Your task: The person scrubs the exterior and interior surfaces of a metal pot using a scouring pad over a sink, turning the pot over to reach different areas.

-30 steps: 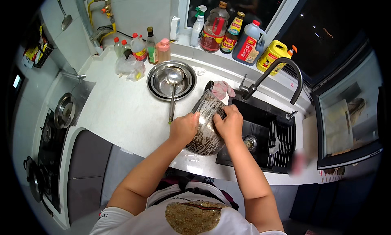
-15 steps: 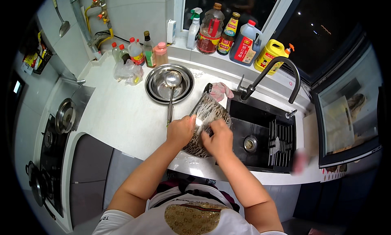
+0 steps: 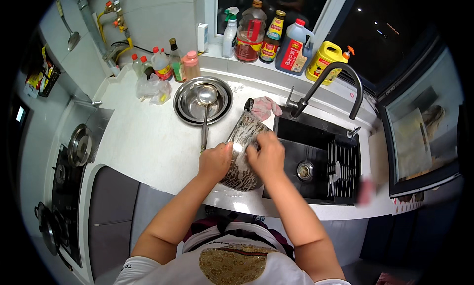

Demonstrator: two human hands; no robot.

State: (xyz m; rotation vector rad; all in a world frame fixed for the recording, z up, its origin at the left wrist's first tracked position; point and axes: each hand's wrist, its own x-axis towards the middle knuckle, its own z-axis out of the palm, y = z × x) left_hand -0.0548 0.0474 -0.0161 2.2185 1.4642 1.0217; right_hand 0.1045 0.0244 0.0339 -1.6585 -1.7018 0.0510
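A rounded piece with mottled black and silvery-beige skin stands tilted at the counter's edge beside the sink. It looks like the scorched outside of a pan, though I cannot be sure of its kind. A black stub shows at its far end. My left hand is closed on its left edge, thumb on the mottled face. Against that face presses my right hand, its fingers curled and a bit blurred; whatever may be in them is hidden.
To the left, a ladle rests in nested steel bowls. A pink-white cloth lies by the black sink, under a dark faucet. Several bottles line the sill. An open window sash juts in at right.
My right hand has shifted slightly up the mottled face, still curled against it. My left hand keeps its hold. The whole view has shifted a little.
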